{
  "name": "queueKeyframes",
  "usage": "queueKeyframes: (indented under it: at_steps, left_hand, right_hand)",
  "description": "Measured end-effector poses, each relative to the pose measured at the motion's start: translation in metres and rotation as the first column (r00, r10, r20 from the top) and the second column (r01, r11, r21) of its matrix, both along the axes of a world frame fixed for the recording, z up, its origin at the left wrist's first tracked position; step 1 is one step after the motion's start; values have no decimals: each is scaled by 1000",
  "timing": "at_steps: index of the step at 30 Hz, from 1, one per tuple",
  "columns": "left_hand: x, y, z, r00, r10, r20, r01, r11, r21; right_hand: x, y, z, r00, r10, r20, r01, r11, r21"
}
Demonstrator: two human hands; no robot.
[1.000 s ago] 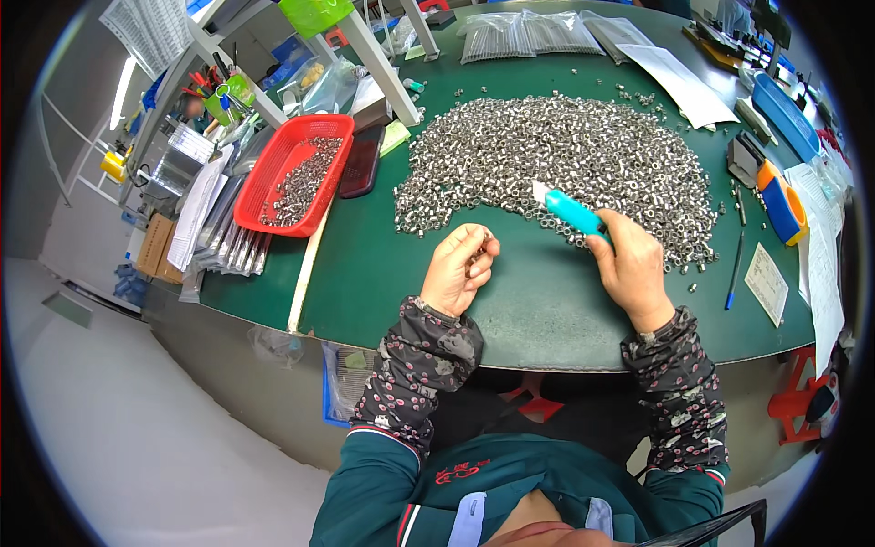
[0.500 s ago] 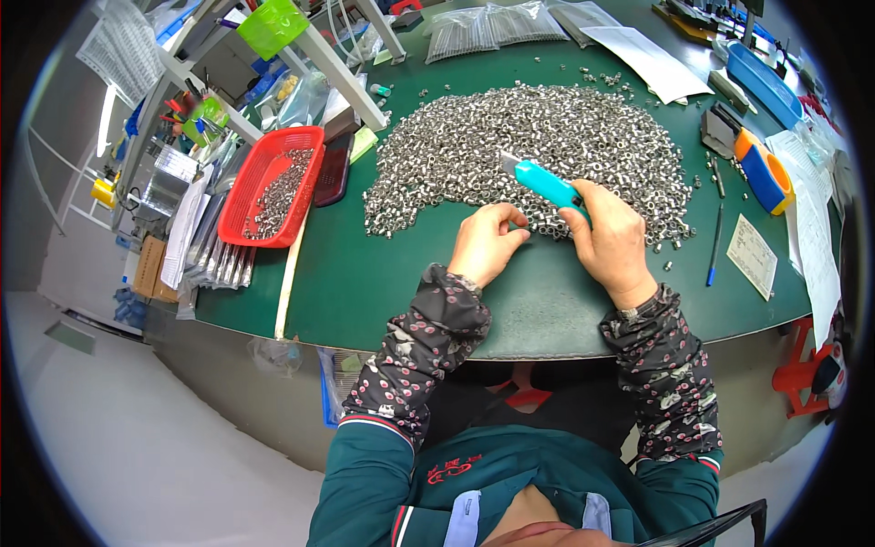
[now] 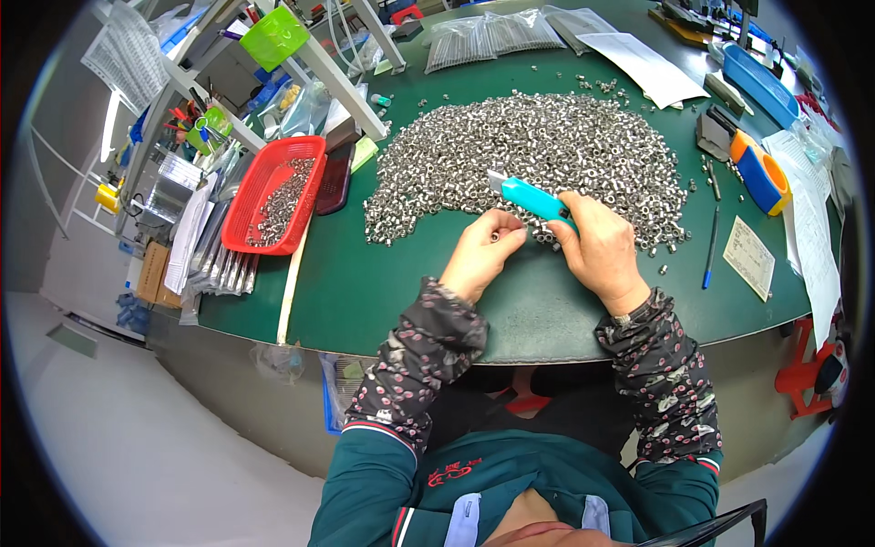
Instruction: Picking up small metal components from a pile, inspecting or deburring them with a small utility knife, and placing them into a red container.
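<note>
A broad heap of small shiny metal rings (image 3: 529,137) covers the middle of the green table. My right hand (image 3: 599,251) grips a teal utility knife (image 3: 535,198), its blade pointing to the upper left over the near side of the heap. At the heap's front edge, my left hand (image 3: 481,251) is closed, thumb and fingers pinching a small metal ring (image 3: 495,237). The knife tip lies just above the left fingers, apart from them. A few loose rings lie beside the heap on the right.
To the left stands a red basket (image 3: 305,219) with more rings, beside a dark phone (image 3: 335,178). Bagged rods (image 3: 492,41) and white paper (image 3: 643,66) lie at the back. On the right are a blue pen (image 3: 710,248), a paper slip (image 3: 749,256), an orange-and-blue tool (image 3: 761,173) and a blue tray (image 3: 762,84).
My left hand has drawn slightly back toward me, and a ring now shows in its fingers. The knife has shifted a little left and nearer, in my right hand.
</note>
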State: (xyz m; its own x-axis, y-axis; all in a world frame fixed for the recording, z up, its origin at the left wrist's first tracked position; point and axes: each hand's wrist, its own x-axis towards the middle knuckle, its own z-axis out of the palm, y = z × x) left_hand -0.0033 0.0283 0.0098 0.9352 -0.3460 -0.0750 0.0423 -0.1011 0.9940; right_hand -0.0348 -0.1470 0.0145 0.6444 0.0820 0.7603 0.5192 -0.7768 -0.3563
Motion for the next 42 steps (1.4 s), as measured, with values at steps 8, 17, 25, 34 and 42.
queueKeyframes:
  at_steps: [8,17,25,34,42]
  left_hand:
    - [-8,58,-2,950,-102,-295,-121,752,-648]
    - [-2,70,-23,958,-113,-264,-120,679,-725]
    - [-5,68,-23,962,-108,-250,-98,717,-690]
    - [-6,68,-25,968,-87,-235,-90,757,-647]
    - [-4,70,-30,967,-95,-236,-97,721,-686]
  right_hand:
    - [-1,2,-5,989,80,-122,-87,994,-59]
    - [-4,7,-3,893,247,-376,-291,955,-64]
    - [-5,12,0,865,257,-431,-316,946,-70]
    - [-6,12,0,861,252,-442,-319,944,-84]
    - [-5,14,-3,965,201,-166,-218,972,-90]
